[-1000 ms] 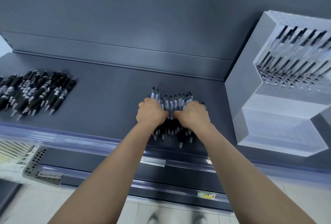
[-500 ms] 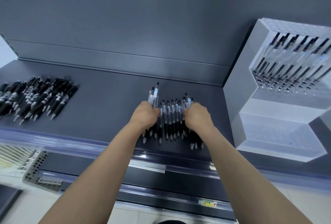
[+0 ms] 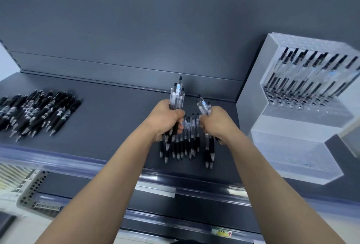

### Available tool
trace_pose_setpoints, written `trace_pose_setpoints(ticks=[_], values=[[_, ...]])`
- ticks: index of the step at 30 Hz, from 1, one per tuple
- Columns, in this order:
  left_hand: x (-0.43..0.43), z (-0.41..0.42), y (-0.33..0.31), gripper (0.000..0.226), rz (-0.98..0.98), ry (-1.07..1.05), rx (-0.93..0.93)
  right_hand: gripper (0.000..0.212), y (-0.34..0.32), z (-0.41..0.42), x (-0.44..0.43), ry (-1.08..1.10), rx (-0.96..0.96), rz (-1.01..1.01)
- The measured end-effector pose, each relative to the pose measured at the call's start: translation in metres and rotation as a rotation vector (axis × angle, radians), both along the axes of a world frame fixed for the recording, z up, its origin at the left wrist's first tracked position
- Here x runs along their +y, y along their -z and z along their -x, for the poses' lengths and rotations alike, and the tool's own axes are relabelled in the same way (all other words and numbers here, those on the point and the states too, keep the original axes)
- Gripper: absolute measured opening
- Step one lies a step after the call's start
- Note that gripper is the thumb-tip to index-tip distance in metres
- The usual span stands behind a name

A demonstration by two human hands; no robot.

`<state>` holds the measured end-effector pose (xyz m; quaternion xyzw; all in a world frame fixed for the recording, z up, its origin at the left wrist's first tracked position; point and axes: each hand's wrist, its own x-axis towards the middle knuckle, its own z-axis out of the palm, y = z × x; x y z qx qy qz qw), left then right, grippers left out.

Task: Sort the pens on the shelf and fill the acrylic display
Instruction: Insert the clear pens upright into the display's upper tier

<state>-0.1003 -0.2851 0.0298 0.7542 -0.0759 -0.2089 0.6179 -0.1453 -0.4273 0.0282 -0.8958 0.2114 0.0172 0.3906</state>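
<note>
1. The left hand (image 3: 165, 120) is curled round a bundle of clear pens (image 3: 176, 95), which is held above the shelf (image 3: 120, 119) with the clicker ends pointing away.
2. The right hand (image 3: 216, 124) is curled round a second bundle (image 3: 203, 105), which is tilted to the left.
3. Between both hands, loose pens (image 3: 188, 138) are seen lying on the shelf, tips toward its front edge.
4. A pile of black pens (image 3: 39, 111) is laid well apart at the left.
5. At the right, the acrylic display (image 3: 296, 146) is placed; a row of pens (image 3: 311, 76) is held in its upper tier.
</note>
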Motion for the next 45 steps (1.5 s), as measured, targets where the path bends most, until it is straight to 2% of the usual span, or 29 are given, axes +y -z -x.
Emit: trace_pose_setpoints(ticks=[4, 7, 11, 15, 20, 22, 25, 30, 33, 38, 45], values=[[-0.017, 0.003, -0.011, 0.012, 0.048, -0.005, -0.051, 0.018, -0.026, 0.011, -0.008, 0.013, -0.116, -0.346], [-0.031, 0.005, -0.02, 0.014, 0.055, -0.022, -0.098, 0.018, -0.048, 0.021, -0.018, -0.002, -0.187, -0.459], [-0.055, 0.012, -0.039, 0.02, 0.175, 0.029, -0.138, 0.022, -0.075, 0.034, -0.039, 0.041, -0.322, -0.4], [-0.085, 0.027, -0.064, 0.015, 0.306, 0.11, -0.11, 0.031, -0.098, 0.05, -0.069, 0.099, -0.411, -0.355], [-0.125, 0.045, -0.085, 0.009, 0.329, 0.245, -0.172, 0.033, -0.117, 0.072, -0.11, 0.201, -0.483, -0.257], [-0.143, 0.053, -0.088, 0.008, 0.341, 0.28, -0.206, 0.034, -0.119, 0.08, -0.123, 0.198, -0.471, -0.253], [-0.167, 0.064, -0.09, 0.013, 0.389, 0.284, -0.194, 0.032, -0.118, 0.091, -0.139, 0.12, -0.435, -0.358], [-0.188, 0.075, -0.091, 0.011, 0.465, 0.295, -0.071, 0.027, -0.121, 0.106, -0.166, 0.089, -0.266, -0.541], [-0.195, 0.077, -0.093, 0.019, 0.511, 0.31, 0.002, 0.034, -0.119, 0.109, -0.179, -0.052, -0.171, -0.584], [-0.203, 0.076, -0.091, 0.025, 0.426, 0.296, 0.027, 0.03, -0.112, 0.107, -0.194, -0.163, -0.047, -0.523], [-0.205, 0.074, -0.092, 0.031, 0.399, 0.238, -0.039, 0.04, -0.116, 0.105, -0.198, -0.284, -0.042, -0.422]])
